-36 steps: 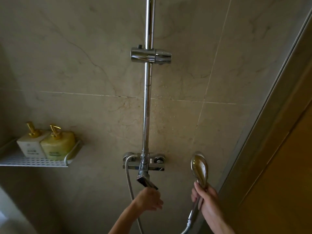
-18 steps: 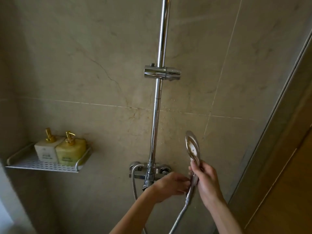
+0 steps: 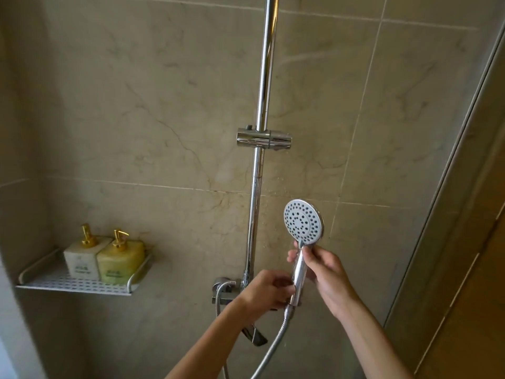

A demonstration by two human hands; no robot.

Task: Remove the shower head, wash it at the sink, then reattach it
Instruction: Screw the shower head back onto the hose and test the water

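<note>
A chrome shower head [image 3: 302, 222] with a round white nozzle face points toward me, held upright in front of the tiled wall. My right hand [image 3: 326, 277] grips the upper part of its handle. My left hand [image 3: 266, 291] curls round the lower end of the handle, where the metal hose [image 3: 276, 341] joins it. The hose loops down out of view. The empty chrome holder [image 3: 263, 138] sits on the vertical rail [image 3: 259, 105] well above the shower head.
The mixer valve [image 3: 225, 289] is on the wall behind my left hand, with its spout [image 3: 255, 336] below my forearm. A white perforated shelf [image 3: 73, 281] at the left carries two pump bottles [image 3: 105, 259]. A door frame [image 3: 448, 187] bounds the right side.
The shower head has turned from edge-on to face me and risen slightly. My left hand has left the valve handle and come over to the handle's lower end by the hose joint.
</note>
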